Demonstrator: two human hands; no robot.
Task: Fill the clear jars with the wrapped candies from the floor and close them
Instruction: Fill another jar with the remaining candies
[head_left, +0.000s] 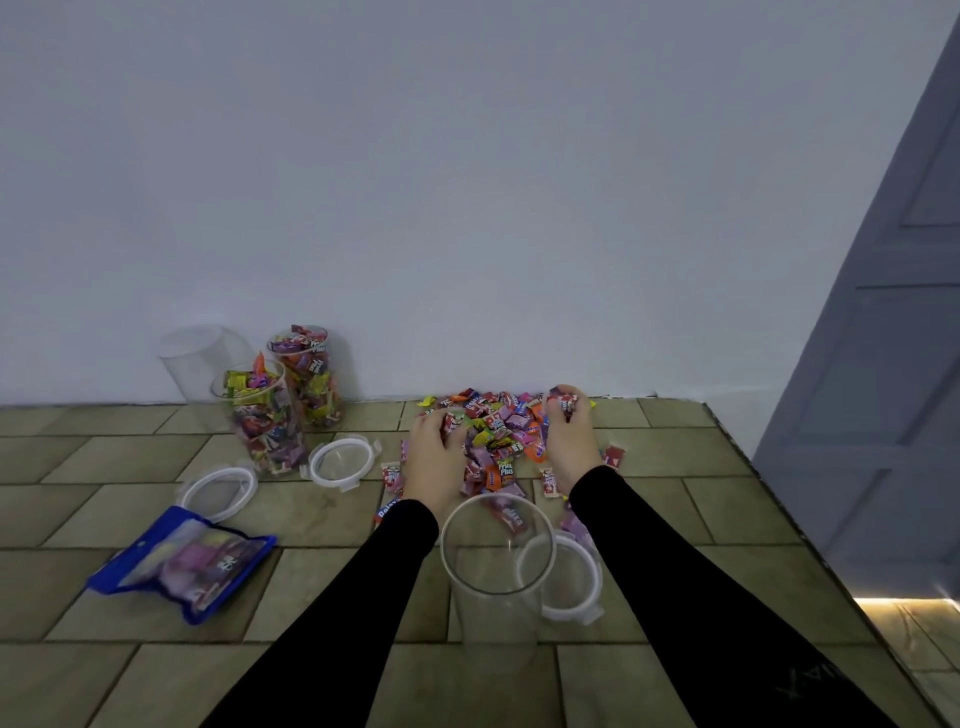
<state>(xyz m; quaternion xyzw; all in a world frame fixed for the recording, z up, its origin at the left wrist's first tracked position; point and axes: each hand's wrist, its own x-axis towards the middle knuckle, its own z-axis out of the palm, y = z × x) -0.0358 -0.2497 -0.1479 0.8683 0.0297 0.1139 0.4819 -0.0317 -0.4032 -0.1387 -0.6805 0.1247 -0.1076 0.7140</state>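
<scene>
Here the left hand (434, 457) and the right hand (569, 436) are reaching into the pile of wrapped candies (501, 436) that is lying on the tiled floor (156, 457) beside the wall. Both hands are curling around candies from the two sides; the right one is clearly holding a few red wrappers between the fingers.

The empty clear jar (493, 566) is standing open just in front of the person, between the two sleeves, and its lid (563, 577) is lying just beside it on the right. Two filled jars (270, 415) are standing near the wall on the left, not yet closed; two more lids (340, 462) are lying near them.

I think the main risk is spilling: the wrappers look slippery and a double handful is loose, so some pieces may be falling beside the narrow mouth. Also a sleeve may be knocking the light empty jar over while the hands are coming back.
</scene>
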